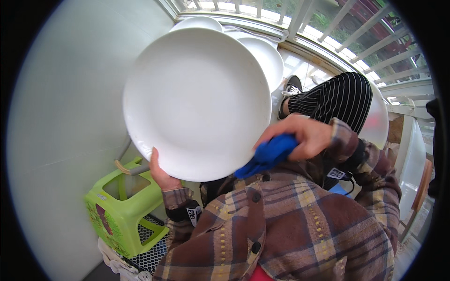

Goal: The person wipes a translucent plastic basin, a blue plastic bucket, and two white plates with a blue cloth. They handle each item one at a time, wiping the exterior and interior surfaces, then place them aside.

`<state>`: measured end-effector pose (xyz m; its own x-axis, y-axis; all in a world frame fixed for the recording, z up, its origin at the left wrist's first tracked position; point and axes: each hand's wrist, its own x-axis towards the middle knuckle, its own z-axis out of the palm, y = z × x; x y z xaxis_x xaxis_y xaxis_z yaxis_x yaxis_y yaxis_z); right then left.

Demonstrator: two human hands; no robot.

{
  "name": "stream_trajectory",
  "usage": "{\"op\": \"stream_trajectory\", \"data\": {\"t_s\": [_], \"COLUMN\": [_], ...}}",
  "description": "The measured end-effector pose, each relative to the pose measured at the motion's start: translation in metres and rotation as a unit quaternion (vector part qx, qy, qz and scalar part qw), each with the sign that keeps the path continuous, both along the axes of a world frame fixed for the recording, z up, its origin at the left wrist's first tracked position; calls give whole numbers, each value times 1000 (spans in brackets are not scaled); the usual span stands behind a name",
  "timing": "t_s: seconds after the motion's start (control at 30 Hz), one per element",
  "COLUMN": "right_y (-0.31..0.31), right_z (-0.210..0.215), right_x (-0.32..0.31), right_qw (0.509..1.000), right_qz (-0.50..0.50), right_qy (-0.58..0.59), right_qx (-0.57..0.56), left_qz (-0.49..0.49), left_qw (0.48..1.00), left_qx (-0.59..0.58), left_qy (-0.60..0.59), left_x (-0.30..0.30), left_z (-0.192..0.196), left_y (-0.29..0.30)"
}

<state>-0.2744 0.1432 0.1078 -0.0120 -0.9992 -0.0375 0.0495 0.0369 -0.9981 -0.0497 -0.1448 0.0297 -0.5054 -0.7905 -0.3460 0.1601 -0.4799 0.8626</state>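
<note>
A large round white plate (197, 103) is held up in front of me, its inner face toward me. My left hand (161, 173) grips its lower left rim, thumb over the edge and the other fingers hidden behind it. Bunched in my right hand (304, 136) is a blue cloth (269, 157), which hangs by the plate's lower right rim. Motion blurs that hand and cloth a little, and I cannot tell whether the cloth touches the rim.
Behind the held plate, more white plates (265, 61) lie near the window railing (356, 42). At the left, a green plastic stool (124, 201) sits on a black mesh surface (152, 241). A pale wall (70, 117) rises on the left. My striped trouser leg (342, 100) extends at the right.
</note>
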Motion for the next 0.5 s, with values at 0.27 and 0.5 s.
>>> {"op": "stream_trajectory", "data": {"t_s": [0.27,0.5], "right_y": [33,-15], "right_z": [-11,-28], "right_x": [-48,-66], "right_qw": [834,791], "right_qz": [-307,-273], "right_qy": [-420,-547], "right_qx": [-186,12], "left_qz": [-45,-85], "left_qw": [999,994], "left_qx": [-7,-64], "left_qy": [29,29], "left_x": [6,3], "left_z": [-7,5], "left_y": [-17,-18]}}
